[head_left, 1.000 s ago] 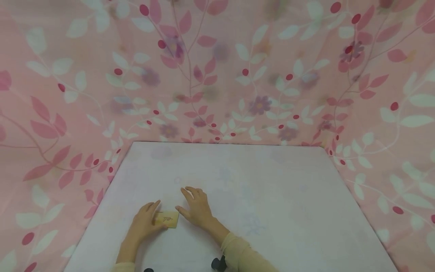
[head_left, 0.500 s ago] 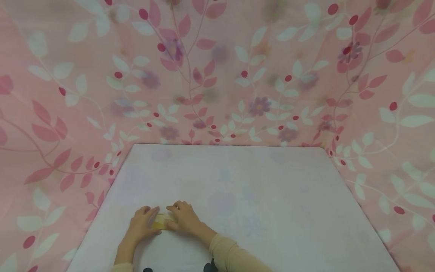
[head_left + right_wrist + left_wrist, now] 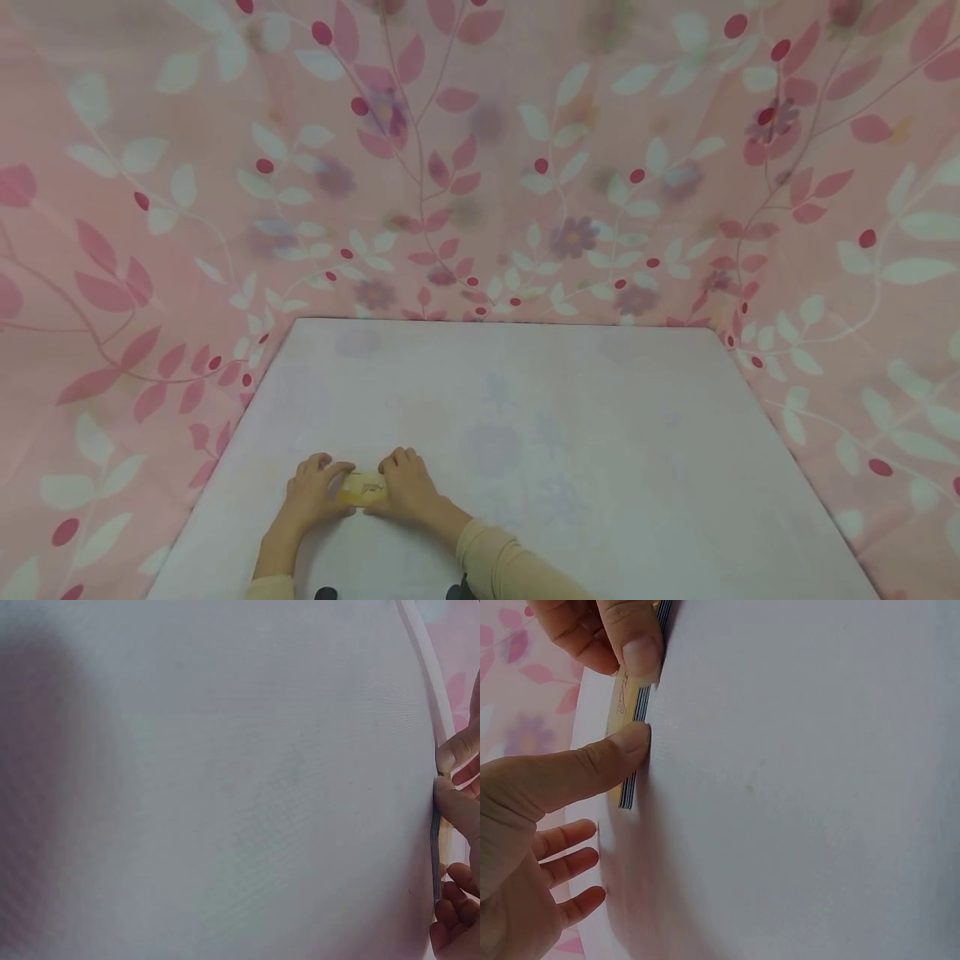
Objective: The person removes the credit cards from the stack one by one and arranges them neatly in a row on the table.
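Observation:
A small yellow stack of cards with dark script on its top lies low on the table in the head view. Its side, in the left wrist view, shows several thin dark and pale layers. My left hand pinches the left part, thumb against the near edge and fingertips at the far edge. On the right end, my right hand grips in the same way, its thumb close to the left one. Both hands partly cover the stack. In the right wrist view, the layered edge appears at the far right.
A white table with faint bluish marks spreads around the hands. Behind and beside it hangs a pink floral cloth. Dark objects, one a round knob, show at the bottom edge by the forearms.
My right hand, spread above and right of the cards a second ago, has come down and left onto their right end. The left hand has closed its fingertips on the cards' edges.

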`<state>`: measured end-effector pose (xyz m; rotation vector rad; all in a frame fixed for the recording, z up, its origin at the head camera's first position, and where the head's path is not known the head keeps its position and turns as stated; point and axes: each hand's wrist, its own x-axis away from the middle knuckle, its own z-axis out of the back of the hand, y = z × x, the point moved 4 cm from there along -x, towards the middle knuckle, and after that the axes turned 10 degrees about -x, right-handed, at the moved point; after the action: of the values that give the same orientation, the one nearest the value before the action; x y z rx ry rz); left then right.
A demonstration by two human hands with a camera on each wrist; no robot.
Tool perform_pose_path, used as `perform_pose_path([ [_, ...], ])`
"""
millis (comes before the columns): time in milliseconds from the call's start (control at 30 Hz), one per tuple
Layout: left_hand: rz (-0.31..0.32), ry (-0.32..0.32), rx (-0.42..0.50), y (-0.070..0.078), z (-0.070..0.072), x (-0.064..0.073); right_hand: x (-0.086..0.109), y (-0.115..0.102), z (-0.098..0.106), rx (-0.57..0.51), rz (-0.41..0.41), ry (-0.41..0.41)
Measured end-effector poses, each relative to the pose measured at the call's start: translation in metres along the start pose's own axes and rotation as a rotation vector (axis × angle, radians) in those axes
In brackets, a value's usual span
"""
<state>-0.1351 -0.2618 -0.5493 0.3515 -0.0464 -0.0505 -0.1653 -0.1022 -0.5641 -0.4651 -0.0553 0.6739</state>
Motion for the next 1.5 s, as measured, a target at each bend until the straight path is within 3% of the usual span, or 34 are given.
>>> perform_pose_path([
  [467, 0.022, 0.024, -0.024, 0.000, -0.004, 0.000, 0.001, -0.004, 0.003, -0.118, -0.117, 0.053],
  [633, 0.023, 0.033, -0.011, -0.001, -0.005, 0.001, 0.003, -0.007, 0.005, -0.162, -0.116, 0.031],
  [867, 0.023, 0.034, -0.001, -0.003, -0.003, 0.001, 0.001, -0.010, 0.006, -0.193, -0.117, -0.062],
  [1000, 0.014, 0.021, 0.015, -0.004, -0.002, 0.000, 0.000, -0.009, 0.008, -0.144, -0.069, -0.068],
  [1267, 0.016, -0.027, 0.039, -0.008, 0.006, -0.006, -0.001, -0.006, 0.017, -0.074, 0.075, 0.010],
  [1500, -0.104, 0.055, 0.077, -0.003, 0.014, -0.024, -0.008, 0.007, 0.022, -0.092, 0.061, 0.032],
])
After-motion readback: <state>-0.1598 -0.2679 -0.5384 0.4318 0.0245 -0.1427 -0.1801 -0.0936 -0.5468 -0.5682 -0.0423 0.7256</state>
